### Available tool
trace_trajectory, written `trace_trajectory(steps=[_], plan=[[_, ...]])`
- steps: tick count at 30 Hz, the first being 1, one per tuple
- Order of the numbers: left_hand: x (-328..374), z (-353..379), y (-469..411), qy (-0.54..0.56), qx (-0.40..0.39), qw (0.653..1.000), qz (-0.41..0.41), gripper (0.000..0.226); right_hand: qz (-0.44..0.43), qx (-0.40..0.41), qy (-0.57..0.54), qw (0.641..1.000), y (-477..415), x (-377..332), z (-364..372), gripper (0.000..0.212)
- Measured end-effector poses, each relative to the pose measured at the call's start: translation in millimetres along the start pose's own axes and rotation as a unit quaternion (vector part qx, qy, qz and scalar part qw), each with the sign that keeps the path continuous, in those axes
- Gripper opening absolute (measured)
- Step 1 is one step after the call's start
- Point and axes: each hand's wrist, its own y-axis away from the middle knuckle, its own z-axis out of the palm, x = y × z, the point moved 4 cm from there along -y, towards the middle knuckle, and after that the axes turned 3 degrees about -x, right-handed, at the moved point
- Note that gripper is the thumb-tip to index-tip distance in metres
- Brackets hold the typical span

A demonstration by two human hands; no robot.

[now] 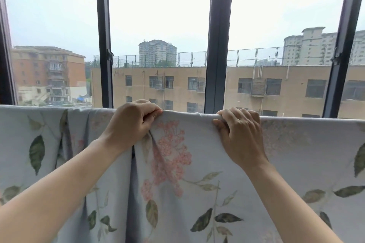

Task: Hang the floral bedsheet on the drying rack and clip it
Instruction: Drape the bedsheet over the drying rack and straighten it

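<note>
The floral bedsheet (197,163), pale blue with pink flowers and green leaves, hangs draped over a horizontal bar that it hides entirely. My left hand (132,122) pinches a bunch of the cloth at the top fold, and folds gather below it. A little to the right, my right hand (241,134) grips the top edge, fingers curled over the covered bar and thumb on the near side. The sheet lies smooth to the right and creased at the left. No clip is in view.
Right behind the sheet stands a window with dark vertical frames (217,45). Buildings show through the glass. The sheet fills the whole lower half of the view.
</note>
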Motion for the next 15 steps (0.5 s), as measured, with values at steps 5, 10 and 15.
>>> trace_trajectory(steps=[5, 10, 15], plan=[[-4, 8, 20, -0.116, 0.003, 0.993, -0.004, 0.040, -0.002, 0.001, 0.010, 1.000, 2, -3, -2, 0.030], [-11, 7, 25, -0.087, 0.052, 0.994, -0.030, 0.029, -0.005, -0.015, 0.029, 0.999, 4, -4, -4, 0.033], [-24, -9, 27, -0.119, 0.044, 0.991, -0.045, 0.039, -0.007, -0.015, 0.032, 0.999, 2, -11, -4, 0.035]])
